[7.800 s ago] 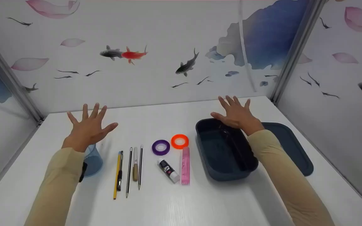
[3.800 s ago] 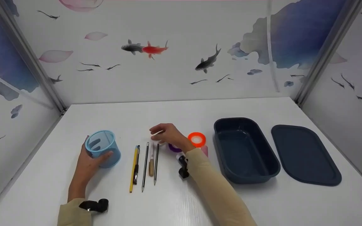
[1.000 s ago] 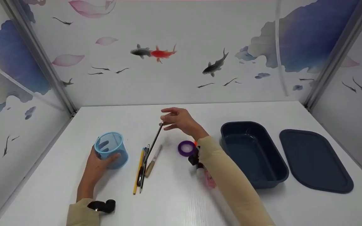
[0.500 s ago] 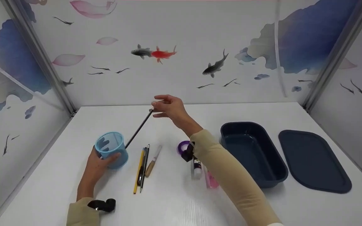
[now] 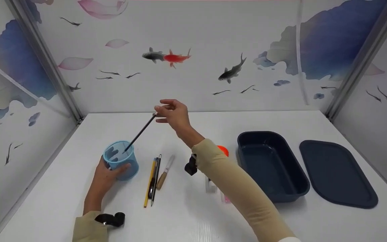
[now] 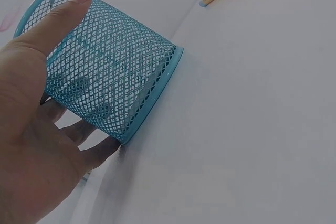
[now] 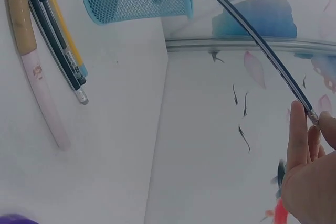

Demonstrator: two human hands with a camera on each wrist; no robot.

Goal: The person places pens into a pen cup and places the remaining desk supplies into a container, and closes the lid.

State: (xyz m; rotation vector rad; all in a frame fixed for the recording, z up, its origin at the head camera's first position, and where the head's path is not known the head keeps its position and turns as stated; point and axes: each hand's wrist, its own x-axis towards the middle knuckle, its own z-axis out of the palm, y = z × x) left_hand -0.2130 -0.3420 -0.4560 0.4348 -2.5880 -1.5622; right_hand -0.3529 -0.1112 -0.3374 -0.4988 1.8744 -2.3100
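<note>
My left hand [image 5: 103,179] grips a light blue mesh pen holder [image 5: 133,165] standing on the left of the table, thumb on the near side and fingers behind. A dark striped pencil [image 5: 140,133] hangs slanted from my right hand [image 5: 177,116], which pinches its eraser end between thumb and fingers. Its sharpened tip is at the holder's opening, overlapping the inside in the head view. Right of the holder lie a yellow pencil [image 5: 148,188], a black pen [image 5: 151,186], a second dark pencil [image 5: 157,173] and a brown-handled tool with a pale clear end [image 5: 162,178].
An orange ring [image 5: 223,150] and a pink piece [image 5: 227,199] show partly behind the right sleeve. In the right wrist view a purple ring [image 7: 16,219] edges in. Further right stand a dark blue box [image 5: 245,178] and its flat lid [image 5: 339,176]. Patterned walls enclose the table.
My right hand has lifted the pencil off the table and carried it left and up to the pen holder's opening. My left hand has taken hold of the holder and stayed there.
</note>
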